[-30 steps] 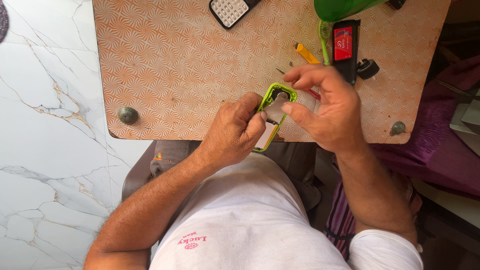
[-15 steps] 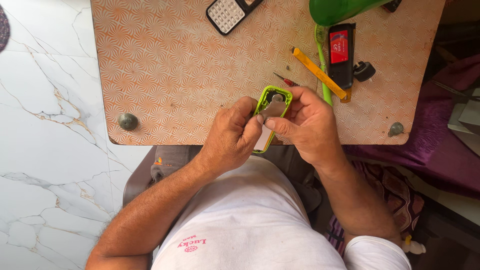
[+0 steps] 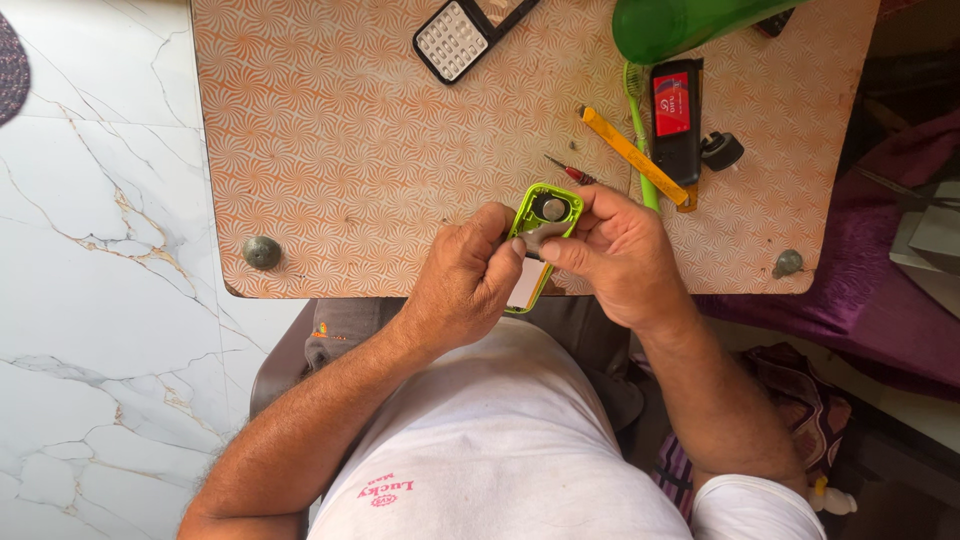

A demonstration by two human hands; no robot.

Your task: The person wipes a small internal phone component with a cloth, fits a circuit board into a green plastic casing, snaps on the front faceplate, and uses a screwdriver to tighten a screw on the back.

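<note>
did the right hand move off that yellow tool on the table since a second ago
Yes. The right hand came back toward the table's near edge, uncovering the yellow tool, and now grips the green phone frame together with the left hand.

Lime-green phone shell (image 3: 540,235); open inside facing up; tilted; held over the table's near edge.

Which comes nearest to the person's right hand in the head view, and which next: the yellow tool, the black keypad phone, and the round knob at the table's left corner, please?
From the right hand:
1. Yellow tool, just above it.
2. Black keypad phone, up at the table's far edge.
3. Round knob, far left corner.
</note>
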